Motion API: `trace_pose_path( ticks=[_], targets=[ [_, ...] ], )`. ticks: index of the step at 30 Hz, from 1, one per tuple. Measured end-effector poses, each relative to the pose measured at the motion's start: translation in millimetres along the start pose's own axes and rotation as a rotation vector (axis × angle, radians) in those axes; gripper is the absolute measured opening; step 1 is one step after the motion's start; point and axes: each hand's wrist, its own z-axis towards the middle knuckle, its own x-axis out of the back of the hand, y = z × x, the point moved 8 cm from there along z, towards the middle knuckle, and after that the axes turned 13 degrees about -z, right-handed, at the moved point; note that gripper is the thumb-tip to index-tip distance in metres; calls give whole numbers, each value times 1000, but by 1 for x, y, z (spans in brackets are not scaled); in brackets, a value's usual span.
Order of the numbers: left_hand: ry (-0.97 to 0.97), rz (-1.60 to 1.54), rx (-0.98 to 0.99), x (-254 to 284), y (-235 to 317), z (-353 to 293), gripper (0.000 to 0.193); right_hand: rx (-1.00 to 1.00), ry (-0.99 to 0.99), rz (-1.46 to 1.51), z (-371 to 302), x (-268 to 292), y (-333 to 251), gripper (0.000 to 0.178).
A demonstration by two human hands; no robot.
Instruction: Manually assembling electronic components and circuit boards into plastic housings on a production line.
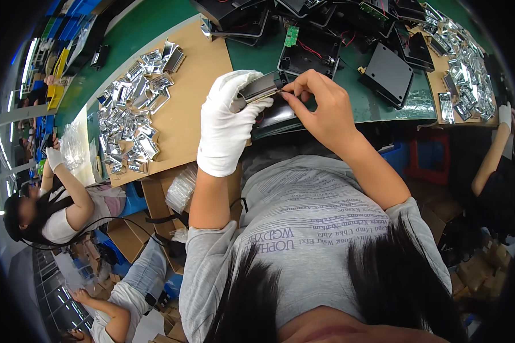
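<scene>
My left hand (pixel 229 117), in a white glove, is closed around a shiny silver reflector-like part (pixel 260 87) and holds it up over the table's near edge. The part has a curved, mirror-like face and a thin pale strip along its lower edge. My bare right hand (pixel 324 108) meets it at its right end, with thumb and index finger pinched together. Whatever sits between those fingertips is too small to make out. Just beyond my hands lies an open black plastic housing (pixel 309 56) with red wires and a green circuit board (pixel 292 36).
Loose silver parts (pixel 133 111) are heaped on a brown board (pixel 191 86) to the left. More silver parts (pixel 469 74) lie at the far right, past a black panel (pixel 387 74). Black housings crowd the green table's back. Co-workers (pixel 68 200) are at left; another person's gloved hand (pixel 504 114) shows at right.
</scene>
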Motion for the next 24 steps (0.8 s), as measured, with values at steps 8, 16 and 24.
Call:
trace_pose_path(
  ticks=[8, 16, 24],
  targets=[
    [-14, 96, 126, -1, -2, 2, 46, 79, 75, 14, -10, 3, 4, 18],
    [-113, 258, -109, -2, -2, 14, 49, 114, 47, 9, -28, 17, 3, 17],
    [-148, 254, 6, -1, -10, 18, 48, 118, 14, 61, -34, 12, 8, 14]
  ],
)
